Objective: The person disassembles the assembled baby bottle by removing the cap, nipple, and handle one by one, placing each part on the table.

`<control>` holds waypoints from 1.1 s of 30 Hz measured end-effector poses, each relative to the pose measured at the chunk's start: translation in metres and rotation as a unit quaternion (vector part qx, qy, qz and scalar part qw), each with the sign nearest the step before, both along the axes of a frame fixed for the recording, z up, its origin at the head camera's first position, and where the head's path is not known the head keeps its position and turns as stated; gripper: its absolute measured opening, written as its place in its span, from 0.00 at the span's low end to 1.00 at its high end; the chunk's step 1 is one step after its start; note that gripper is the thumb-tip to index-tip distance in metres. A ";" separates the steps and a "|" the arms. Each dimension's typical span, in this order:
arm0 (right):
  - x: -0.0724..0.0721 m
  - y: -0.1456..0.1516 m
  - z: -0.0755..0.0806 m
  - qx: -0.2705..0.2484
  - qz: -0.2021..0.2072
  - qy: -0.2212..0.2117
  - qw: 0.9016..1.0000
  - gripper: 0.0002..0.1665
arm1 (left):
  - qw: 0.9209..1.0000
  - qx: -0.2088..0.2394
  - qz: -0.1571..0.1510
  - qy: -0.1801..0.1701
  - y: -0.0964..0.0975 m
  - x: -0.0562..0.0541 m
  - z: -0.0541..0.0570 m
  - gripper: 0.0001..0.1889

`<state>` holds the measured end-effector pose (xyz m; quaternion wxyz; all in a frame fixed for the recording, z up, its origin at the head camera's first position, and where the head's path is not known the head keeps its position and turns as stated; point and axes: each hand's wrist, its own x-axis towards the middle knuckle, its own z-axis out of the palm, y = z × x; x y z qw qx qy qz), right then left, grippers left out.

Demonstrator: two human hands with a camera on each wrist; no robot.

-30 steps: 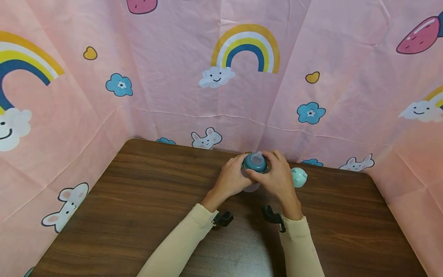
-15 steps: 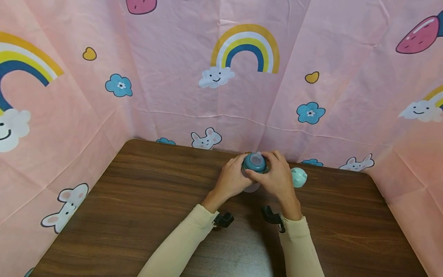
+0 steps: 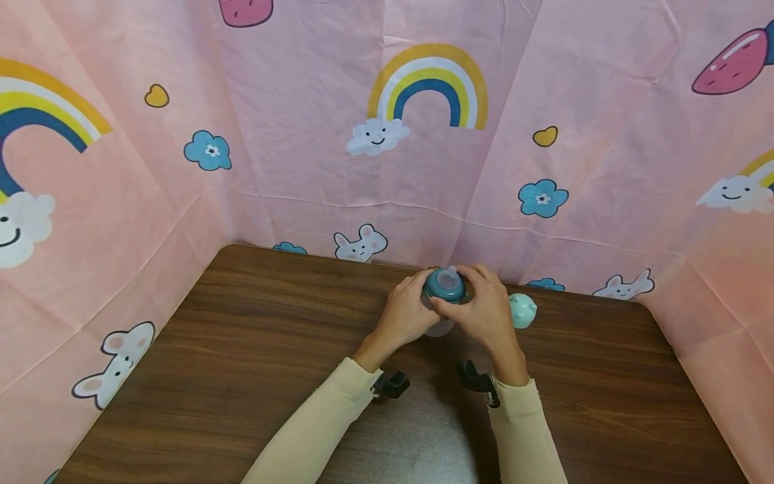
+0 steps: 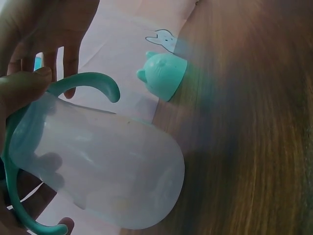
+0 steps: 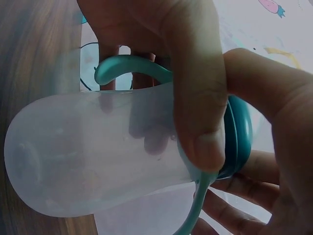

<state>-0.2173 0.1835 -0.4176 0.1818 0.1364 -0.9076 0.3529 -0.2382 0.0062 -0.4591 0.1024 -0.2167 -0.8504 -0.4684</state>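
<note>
Both hands hold a baby bottle [image 4: 107,156] upright over the table. Its body is frosted and translucent, with a dark teal collar [image 3: 445,292] and a clear nipple [image 3: 449,276] on top. A mint-green two-handled ring [image 5: 128,66] sits round the neck. My left hand [image 3: 405,312] grips the neck and ring, its thumb [image 5: 208,142] pressed across the ring. My right hand [image 3: 484,309] has its thumb and fingers round the teal collar. A mint-green cap [image 3: 523,310] with small animal ears stands on the table just right of my right hand.
The dark wood-grain table [image 3: 242,376] extends to both sides and toward me. A pink patterned cloth [image 3: 302,134] hangs round its back and sides, close behind the bottle. Black wrist-camera mounts [image 3: 392,384] jut inward from both wrists.
The hands, bottle and cap look almost the same throughout. Only a very slight shift of the whole head view shows.
</note>
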 end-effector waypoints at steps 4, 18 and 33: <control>0.000 0.000 0.000 -0.001 0.003 0.000 1.000 0.41 | 1.000 -0.003 0.002 0.003 0.000 0.000 0.000 0.36; 0.001 -0.001 0.002 -0.002 -0.003 -0.009 1.000 0.40 | 0.999 -0.028 0.015 0.016 0.000 0.000 -0.001 0.36; -0.001 0.002 0.001 -0.008 0.015 0.002 1.000 0.40 | 0.999 -0.010 -0.004 0.032 -0.002 -0.001 -0.002 0.35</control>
